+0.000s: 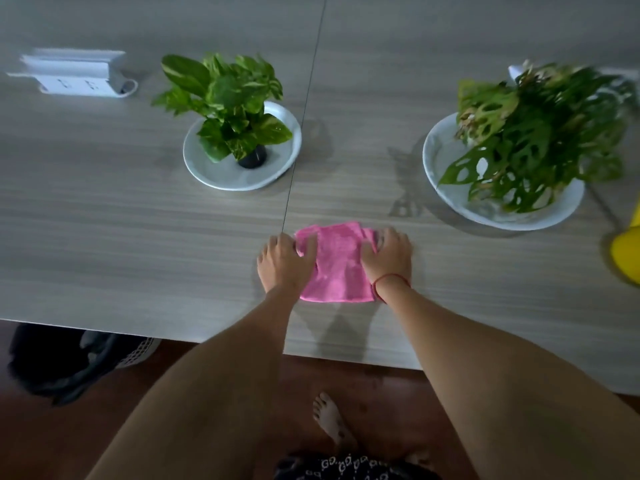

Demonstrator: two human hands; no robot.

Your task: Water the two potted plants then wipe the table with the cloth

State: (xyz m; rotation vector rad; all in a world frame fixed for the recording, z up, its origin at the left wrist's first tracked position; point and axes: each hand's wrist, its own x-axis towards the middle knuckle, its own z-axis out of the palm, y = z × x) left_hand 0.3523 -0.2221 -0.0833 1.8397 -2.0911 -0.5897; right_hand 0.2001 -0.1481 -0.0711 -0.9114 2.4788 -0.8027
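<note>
A pink cloth (337,261) lies flat on the grey wood-grain table (138,237) near its front edge. My left hand (284,263) rests on the cloth's left edge, fingers curled over its top corner. My right hand (389,254), with a red string at the wrist, presses on the right edge. A small leafy plant (225,98) in a black pot stands on a white plate (211,168) at the back centre. A bigger plant with holed leaves (530,133) sits in a white dish (446,192) at the right.
A yellow object (628,251), cut off by the frame, sits at the right edge. A white power strip box (76,74) lies at the back left. A dark basket (69,358) stands on the floor under the table's front left. My bare foot (332,420) is on the brown floor.
</note>
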